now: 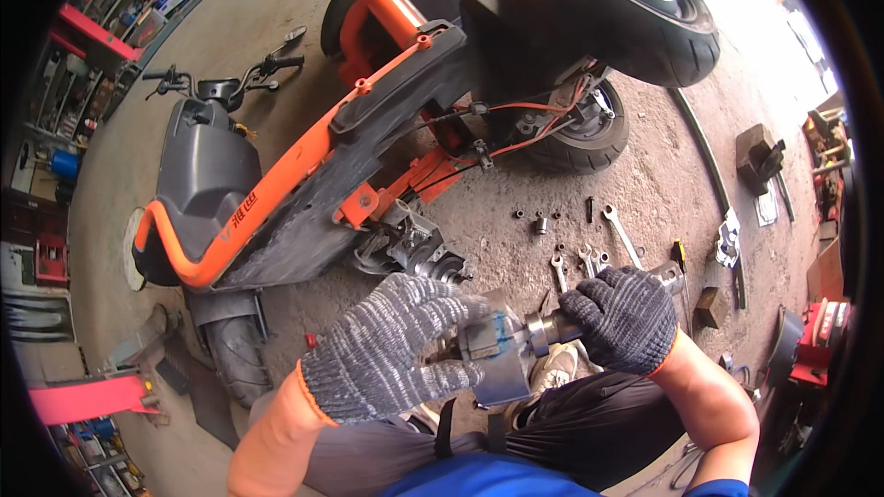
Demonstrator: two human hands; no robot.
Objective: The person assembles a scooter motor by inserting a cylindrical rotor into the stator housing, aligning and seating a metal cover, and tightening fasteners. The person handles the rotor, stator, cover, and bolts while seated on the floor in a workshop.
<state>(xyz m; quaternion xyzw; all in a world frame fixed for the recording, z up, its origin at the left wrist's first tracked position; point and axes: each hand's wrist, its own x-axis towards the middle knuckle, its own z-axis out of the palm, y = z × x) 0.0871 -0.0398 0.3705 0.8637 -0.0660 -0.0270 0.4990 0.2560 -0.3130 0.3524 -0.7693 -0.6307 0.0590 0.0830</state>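
Floor [635, 184] spreads at 1 o'clock between black wheel [589, 144] and wrenches [625, 236]; the tipped scooter [299, 230] bounds 10 to 12, a wooden block [711, 307] stands at 3. Centrally, a blue-marked metal part [497, 336]: left hand [387, 350] grasping its 9-o'clock end, right hand [619, 317] clenched around its 3-o'clock side.

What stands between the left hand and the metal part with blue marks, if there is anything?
Nothing visible, apart from its own glove: the left hand is around the left end of the metal part. The right hand is farther right, not between them.
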